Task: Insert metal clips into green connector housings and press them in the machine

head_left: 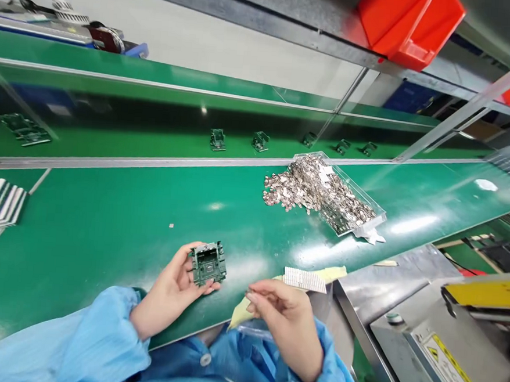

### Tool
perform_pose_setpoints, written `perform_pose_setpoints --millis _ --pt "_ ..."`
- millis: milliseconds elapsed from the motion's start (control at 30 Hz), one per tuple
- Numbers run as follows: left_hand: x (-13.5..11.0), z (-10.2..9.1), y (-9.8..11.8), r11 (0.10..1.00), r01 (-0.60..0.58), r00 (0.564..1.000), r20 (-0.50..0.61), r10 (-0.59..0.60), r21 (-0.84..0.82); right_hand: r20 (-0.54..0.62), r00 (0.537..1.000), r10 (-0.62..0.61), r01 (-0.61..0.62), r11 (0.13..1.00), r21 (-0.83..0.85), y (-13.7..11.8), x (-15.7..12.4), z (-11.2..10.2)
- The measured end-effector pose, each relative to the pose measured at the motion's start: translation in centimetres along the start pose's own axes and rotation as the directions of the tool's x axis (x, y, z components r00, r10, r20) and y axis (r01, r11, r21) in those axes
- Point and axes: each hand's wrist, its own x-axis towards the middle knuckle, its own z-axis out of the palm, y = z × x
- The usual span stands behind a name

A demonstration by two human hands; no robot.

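Holding green housing [209, 266], L hand [174, 287]; pinching tiny pc [248, 292], R hand [282, 309]

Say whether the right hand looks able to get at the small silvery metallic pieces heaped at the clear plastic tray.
Probably yes: the right hand has a path over green worktop to the small silvery pieces, though its pinched grip seems to hold something tiny.

Tray [370, 223] beyond right hand [285, 315], parts [344, 203] seemingly inside
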Motion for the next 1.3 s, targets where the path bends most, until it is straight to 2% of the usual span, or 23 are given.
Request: perform_pose_setpoints --millis 67,133,267,433,633,867,1100,1300 --pt "-0.3 -0.1 -0.3 1.000 0.003 0.998 0.059 -0.004 0.007 -0.052 0.999 -0.010 0.009 0.999 -0.032 0.4 0.2 0.7" --pt "-0.1 -0.2 -0.2 1.000 -0.015 0.996 0.092 0.013 0.018 -0.089 0.992 -0.089 0.078 0.990 -0.114 0.5 0.6 1.3" --pt "0.1 -0.2 0.2 0.999 -0.042 0.992 0.119 0.040 0.015 -0.044 0.981 -0.189 0.180 0.971 -0.156 0.2 1.2 2.7" --pt "-0.2 -0.5 0.0 0.999 -0.052 0.987 0.151 0.050 0.010 -0.059 0.985 -0.162 0.149 0.974 -0.172 0.5 1.7 4.4" --pt "-0.3 -0.8 -0.5 0.997 -0.046 0.989 0.142 0.036 0.068 -0.054 0.990 -0.133 0.117 0.966 -0.231 0.8 2.1 5.1" --pt "-0.4 -0.7 -0.5 0.997 -0.038 0.982 0.186 0.026 0.065 -0.116 0.991 -0.073 0.050 0.982 -0.184 0.9 2.0 5.5" --pt "-0.4 -0.6 -1.1 0.986 -0.100 0.988 0.127 0.083 0.134 -0.129 0.992 -0.010 -0.002 0.995 -0.095 1.5 1.7 6.0" --pt "-0.4 -0.3 -1.2 0.984 -0.116 0.992 0.072 0.107 0.138 -0.078 0.985 0.151 -0.138 0.978 0.158 2.1 1.6 6.2"
